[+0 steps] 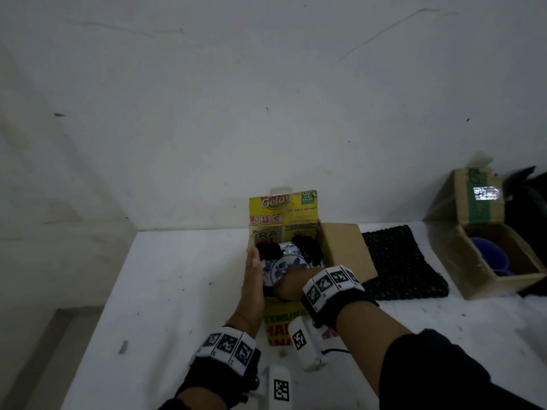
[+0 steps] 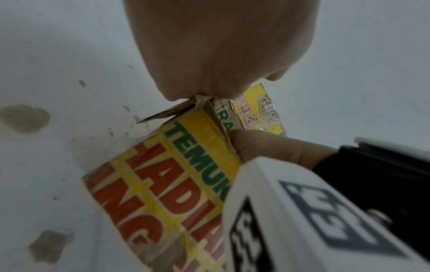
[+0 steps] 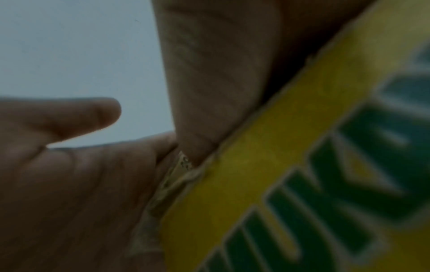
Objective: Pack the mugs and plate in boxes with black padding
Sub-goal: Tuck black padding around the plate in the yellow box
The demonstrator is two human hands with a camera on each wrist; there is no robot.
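Head view: yellow box point(image 1: 284, 229) open at centre, blue-and-white plate point(image 1: 282, 266) lying inside between 2 clumps of black padding point(image 1: 307, 250), 1 at the plate's 11 o'clock, 1 at its 1 o'clock. Left hand point(image 1: 251, 279) flat, fingers straight, pressed along the box's 9 o'clock side. Right hand point(image 1: 291, 287) reaching in from 5 o'clock at the plate's near edge; fingers hidden, grip not readable. Black mat point(image 1: 399, 261) at 3 o'clock beside the box; brown box point(image 1: 485, 253) further right, with something blue point(image 1: 488, 255) inside, probably a mug.

Left wrist view: palm against the cardboard corner, holding nothing.

Right wrist view: blurred and dark; hand tight against the yellow wall, grip still unclear.

Likely ceramic: stiff, glazed, slippery, chippable. Best taken by opposite rim edges, lowered flat onto padding, never dropped.
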